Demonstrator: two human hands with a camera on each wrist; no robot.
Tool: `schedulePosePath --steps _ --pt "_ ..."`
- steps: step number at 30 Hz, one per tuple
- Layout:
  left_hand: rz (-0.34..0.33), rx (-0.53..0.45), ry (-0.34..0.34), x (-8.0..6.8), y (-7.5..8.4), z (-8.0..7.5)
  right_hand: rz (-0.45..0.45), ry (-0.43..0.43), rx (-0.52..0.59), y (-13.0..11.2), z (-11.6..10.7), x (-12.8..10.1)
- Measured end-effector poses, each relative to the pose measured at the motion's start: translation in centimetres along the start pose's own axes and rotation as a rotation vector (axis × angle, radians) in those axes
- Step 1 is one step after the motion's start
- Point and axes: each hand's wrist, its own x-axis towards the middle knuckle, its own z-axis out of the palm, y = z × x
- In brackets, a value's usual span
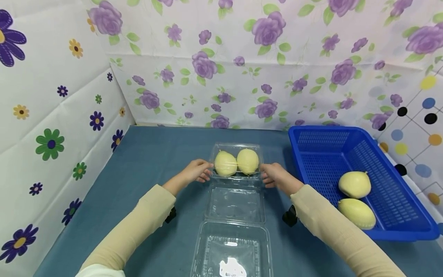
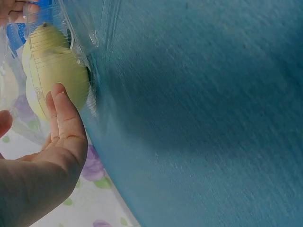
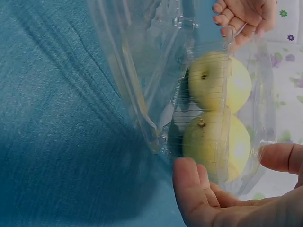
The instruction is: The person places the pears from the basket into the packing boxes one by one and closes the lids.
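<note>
Two pale yellow-green melons (image 1: 225, 163) lie side by side in a clear plastic box (image 1: 237, 146) on the blue table. My left hand (image 1: 198, 170) is at the box's left end, with its fingers against the side in the left wrist view. At the right end, my right hand (image 1: 277, 177) holds the box, its thumb (image 3: 279, 157) near the upper edge and its fingers (image 3: 187, 177) lower down. Nearer to me lie a flat clear lid (image 1: 236, 206) and a second clear box (image 1: 197, 250) with nothing inside. Which box that lid belongs to I cannot tell.
A blue plastic basket (image 1: 320, 144) with two more melons (image 1: 354, 184) stands at the right. Flowered cloth (image 1: 207, 92) hangs behind and at the left of the table (image 1: 149, 146). Dotted cloth hangs on the right side.
</note>
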Motion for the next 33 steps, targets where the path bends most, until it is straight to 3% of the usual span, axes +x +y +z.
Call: schedulePosePath --steps 9,22,33 --pt "-0.030 -0.093 0.023 0.3 -0.2 0.6 0.037 0.023 -0.014 0.1 -0.1 0.4" --pt "-0.123 -0.117 -0.062 0.1 -0.7 1.1 0.067 -0.022 -0.012 0.7 0.2 0.4" --pt "-0.105 -0.171 -0.092 0.5 -0.7 1.0 0.092 -0.075 0.103 0.4 -0.2 0.8"
